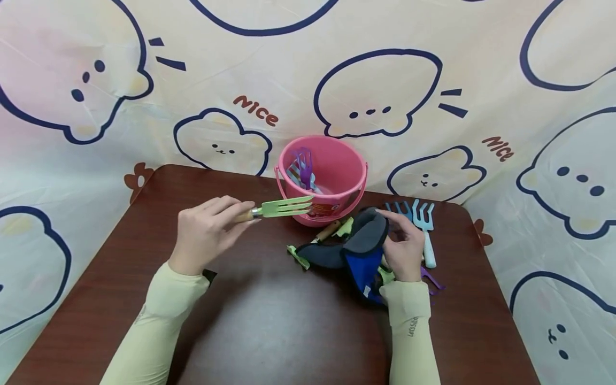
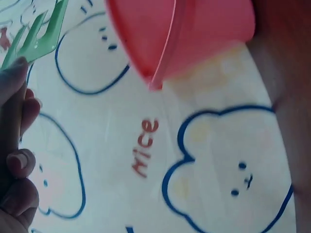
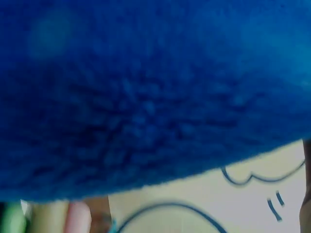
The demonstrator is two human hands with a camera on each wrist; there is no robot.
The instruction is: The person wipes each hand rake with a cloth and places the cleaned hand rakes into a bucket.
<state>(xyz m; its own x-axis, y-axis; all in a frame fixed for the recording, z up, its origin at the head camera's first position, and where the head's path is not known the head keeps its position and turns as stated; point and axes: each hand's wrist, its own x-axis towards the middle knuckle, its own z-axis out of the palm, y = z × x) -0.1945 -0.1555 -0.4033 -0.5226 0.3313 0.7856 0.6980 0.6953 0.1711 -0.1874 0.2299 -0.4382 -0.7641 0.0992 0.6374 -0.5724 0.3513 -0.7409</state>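
Dark brown wooden table (image 1: 269,321), rounded corners, set before a cream cartoon-printed cloth backdrop (image 1: 433,32); it bore every item below.

Pink plastic bucket (image 1: 337,166) with hoop handle, upright at the table's far edge. Inside stood a purple plastic toy fork (image 1: 304,163) and a pale striped tool, the latter only partly seen.

Blue and grey fleecy cloth pouch (image 1: 358,246), soft and limp, lying just right of centre. It appeared light and would fold under its own weight; an edge or fold offered the likeliest hold. The right hand (image 1: 406,248) rested on its right side, fingers curled over the raised grey flap and gripping it, wrist low on the table. The right wrist view was filled by blue fleece.

Light blue plastic garden fork with white handle (image 1: 425,230), lying just right of that hand; a darker blue fork lay beside it, and green and purple pieces showed from beneath the pouch.

Green plastic toy fork with wooden handle (image 1: 281,207), judged light, stiff and not fragile; the handle gave the sure grip. The left hand (image 1: 207,232) pinched that handle between thumb and curled fingers, forearm raised off the table, tines pointing right, level, touching or just short of the bucket's near wall; which, could not be told.
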